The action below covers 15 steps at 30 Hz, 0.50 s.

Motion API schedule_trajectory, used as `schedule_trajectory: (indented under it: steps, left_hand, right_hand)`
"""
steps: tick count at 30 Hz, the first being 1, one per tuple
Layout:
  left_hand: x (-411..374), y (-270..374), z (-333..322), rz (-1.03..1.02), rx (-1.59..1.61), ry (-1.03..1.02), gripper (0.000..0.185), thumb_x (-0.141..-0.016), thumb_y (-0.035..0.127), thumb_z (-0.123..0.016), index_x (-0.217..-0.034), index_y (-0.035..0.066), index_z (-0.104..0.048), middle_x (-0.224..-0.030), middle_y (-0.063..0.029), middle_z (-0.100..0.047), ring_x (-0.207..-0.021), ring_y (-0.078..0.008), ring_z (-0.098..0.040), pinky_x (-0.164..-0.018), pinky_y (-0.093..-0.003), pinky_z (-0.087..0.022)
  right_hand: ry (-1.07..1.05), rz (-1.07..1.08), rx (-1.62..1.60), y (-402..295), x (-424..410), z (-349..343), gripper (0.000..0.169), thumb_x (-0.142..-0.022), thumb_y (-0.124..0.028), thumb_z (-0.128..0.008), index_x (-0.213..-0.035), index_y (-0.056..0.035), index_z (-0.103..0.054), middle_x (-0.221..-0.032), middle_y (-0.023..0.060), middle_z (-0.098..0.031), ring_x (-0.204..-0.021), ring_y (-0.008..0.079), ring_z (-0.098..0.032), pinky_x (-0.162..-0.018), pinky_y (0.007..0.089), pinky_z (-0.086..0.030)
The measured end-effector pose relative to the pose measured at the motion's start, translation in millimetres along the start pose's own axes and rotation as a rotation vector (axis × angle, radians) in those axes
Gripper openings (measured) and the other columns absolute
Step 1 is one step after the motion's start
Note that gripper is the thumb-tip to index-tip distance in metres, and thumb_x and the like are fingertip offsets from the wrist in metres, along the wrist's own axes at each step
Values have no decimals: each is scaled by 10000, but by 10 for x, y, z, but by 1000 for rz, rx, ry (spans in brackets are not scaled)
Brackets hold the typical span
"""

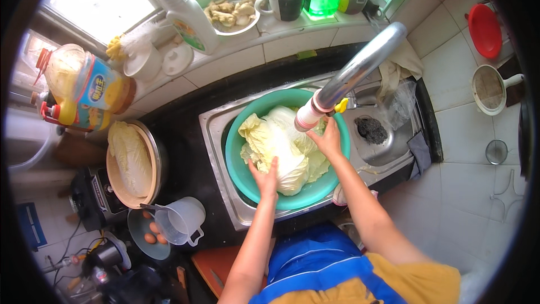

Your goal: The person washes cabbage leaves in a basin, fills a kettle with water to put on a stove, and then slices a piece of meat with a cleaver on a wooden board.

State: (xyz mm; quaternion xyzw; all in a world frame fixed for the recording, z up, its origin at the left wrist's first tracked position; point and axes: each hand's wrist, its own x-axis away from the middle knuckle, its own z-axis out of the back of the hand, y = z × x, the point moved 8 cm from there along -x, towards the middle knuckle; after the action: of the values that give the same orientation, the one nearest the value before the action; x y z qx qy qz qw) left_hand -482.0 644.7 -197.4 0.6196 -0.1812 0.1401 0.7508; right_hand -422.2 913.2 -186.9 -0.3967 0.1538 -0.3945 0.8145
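Several napa cabbages (280, 147) lie in a green plastic basin (233, 177), which stands in the left bowl of a stainless steel sink (213, 128). My left hand (265, 180) rests with its fingers spread against the near-left side of the cabbage. At the right inner side of the basin, my right hand (328, 137) touches the cabbage beside the faucet's end, thumb and fingers apart; its fingertips are partly hidden. The metal faucet (358, 65), with a pink-and-white banded end, hangs over the basin and covers part of the leaves.
Left of the sink are a cabbage in a beige bowl (114, 173), a clear plastic jug (179, 221) and a dish of eggs (141, 242). Steel wool (371, 130) and a plastic bag (398, 105) lie at the right bowl. A spray bottle (185, 17) and a mug (287, 0) line the sill.
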Motion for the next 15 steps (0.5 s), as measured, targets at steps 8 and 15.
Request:
schedule_trajectory:
  steps: [8,15]
  left_hand:
    - [-496,-93,-286,63,55,-170,947,-670,165,-834,-1380,10,-227,-1329,-182,-435,-1177,-275,-485,-919,-357,-461]
    - [-280,-96,-83,211,281,-271,533,-780,72,-729,-1218,13,-431,-1084,-130,-605,-939,-217,-617,-776,-330,-524]
  right_hand:
    - [-654,33,40,-331,-98,-826,857,-538,-472,-822,-1224,-62,-513,-1225,187,-564,-1123,316,-551,-947,398,-437]
    - [-429,34,132,-570,368,-665,772,-498,-454,-864,-1081,-33,-583,-1012,172,-651,-934,327,-638,-819,384,-508]
